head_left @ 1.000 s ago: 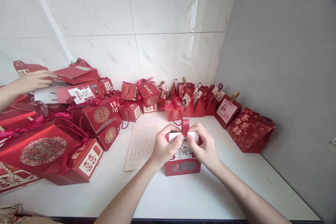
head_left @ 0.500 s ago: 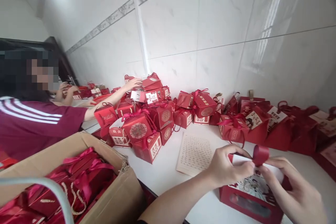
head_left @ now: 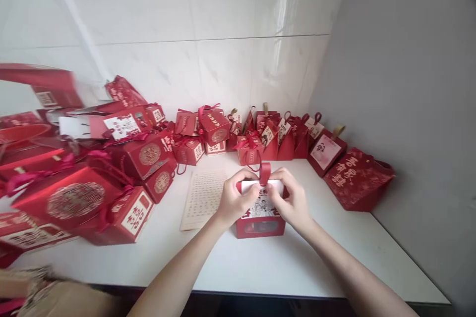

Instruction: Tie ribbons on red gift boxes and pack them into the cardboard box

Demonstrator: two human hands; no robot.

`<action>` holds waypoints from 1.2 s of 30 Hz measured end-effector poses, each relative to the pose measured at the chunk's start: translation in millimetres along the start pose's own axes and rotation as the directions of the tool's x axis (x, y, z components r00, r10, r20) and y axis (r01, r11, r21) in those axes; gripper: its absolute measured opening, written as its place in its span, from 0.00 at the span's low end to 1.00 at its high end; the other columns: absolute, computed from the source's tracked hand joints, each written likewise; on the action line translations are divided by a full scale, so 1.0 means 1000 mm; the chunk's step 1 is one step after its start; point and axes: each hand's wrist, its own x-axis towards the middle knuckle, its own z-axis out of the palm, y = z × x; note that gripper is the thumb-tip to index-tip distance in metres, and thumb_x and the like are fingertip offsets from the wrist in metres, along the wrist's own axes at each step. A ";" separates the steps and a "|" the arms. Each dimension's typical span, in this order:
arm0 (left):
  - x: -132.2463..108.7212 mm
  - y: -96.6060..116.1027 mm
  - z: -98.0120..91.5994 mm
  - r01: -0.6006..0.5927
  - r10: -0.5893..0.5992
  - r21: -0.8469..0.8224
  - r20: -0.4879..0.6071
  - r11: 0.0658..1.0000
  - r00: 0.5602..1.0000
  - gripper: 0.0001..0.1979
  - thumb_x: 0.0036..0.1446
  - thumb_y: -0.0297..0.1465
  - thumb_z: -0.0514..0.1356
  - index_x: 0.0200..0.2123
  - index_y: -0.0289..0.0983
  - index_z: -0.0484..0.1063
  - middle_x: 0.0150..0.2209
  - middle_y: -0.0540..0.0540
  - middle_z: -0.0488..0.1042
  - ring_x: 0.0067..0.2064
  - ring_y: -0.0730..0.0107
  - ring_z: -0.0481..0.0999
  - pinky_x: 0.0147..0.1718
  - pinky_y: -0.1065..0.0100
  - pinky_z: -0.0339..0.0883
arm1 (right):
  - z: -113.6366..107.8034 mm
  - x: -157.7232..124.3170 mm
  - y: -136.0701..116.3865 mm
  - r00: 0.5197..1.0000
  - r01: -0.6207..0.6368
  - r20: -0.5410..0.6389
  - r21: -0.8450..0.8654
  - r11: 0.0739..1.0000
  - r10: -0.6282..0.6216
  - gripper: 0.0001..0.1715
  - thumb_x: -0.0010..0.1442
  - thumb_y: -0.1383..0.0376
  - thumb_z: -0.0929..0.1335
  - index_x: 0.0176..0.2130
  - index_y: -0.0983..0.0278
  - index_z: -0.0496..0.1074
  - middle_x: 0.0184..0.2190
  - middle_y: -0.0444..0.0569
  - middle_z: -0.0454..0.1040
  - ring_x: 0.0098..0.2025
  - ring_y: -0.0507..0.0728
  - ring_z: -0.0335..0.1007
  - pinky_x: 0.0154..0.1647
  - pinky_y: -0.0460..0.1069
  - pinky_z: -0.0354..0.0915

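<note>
A small red gift box (head_left: 260,225) with a white pictured top and a window in its front stands on the white table (head_left: 260,267). A red ribbon loop (head_left: 265,172) rises from its top. My left hand (head_left: 234,200) and my right hand (head_left: 292,200) pinch the box top on either side of the loop, fingers closed on the white flap.
A sheet of printed paper (head_left: 203,198) lies left of the box. Several red gift boxes (head_left: 122,208) pile up at the left, and a row of red pouch boxes (head_left: 286,141) lines the tiled wall. A larger red box (head_left: 357,178) sits at the right. A cardboard carton edge (head_left: 55,297) shows at bottom left.
My view swung left to a person and a carton of boxes, then back to the table corner. Both hands stayed pinched on the box top by the loop.
</note>
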 end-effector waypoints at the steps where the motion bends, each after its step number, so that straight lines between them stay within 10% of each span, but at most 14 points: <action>1: 0.000 0.000 0.000 0.000 0.000 0.012 0.003 1.000 1.000 0.05 0.49 0.31 0.58 0.27 0.35 0.68 0.27 0.49 0.71 0.31 0.70 0.71 0.31 0.72 0.64 | 0.001 0.000 0.000 1.000 -0.010 -0.001 0.004 1.000 0.010 0.04 0.59 0.67 0.63 0.31 0.62 0.65 0.27 0.44 0.63 0.29 0.52 0.61 0.28 0.47 0.57; 36: 0.002 -0.002 -0.002 0.021 -0.021 0.003 0.049 1.000 0.999 0.04 0.48 0.31 0.58 0.26 0.35 0.68 0.25 0.50 0.70 0.28 0.72 0.69 0.28 0.72 0.63 | 0.000 0.003 -0.001 0.999 -0.048 -0.012 0.014 0.999 0.048 0.05 0.58 0.68 0.63 0.30 0.62 0.66 0.26 0.43 0.63 0.28 0.52 0.61 0.27 0.47 0.56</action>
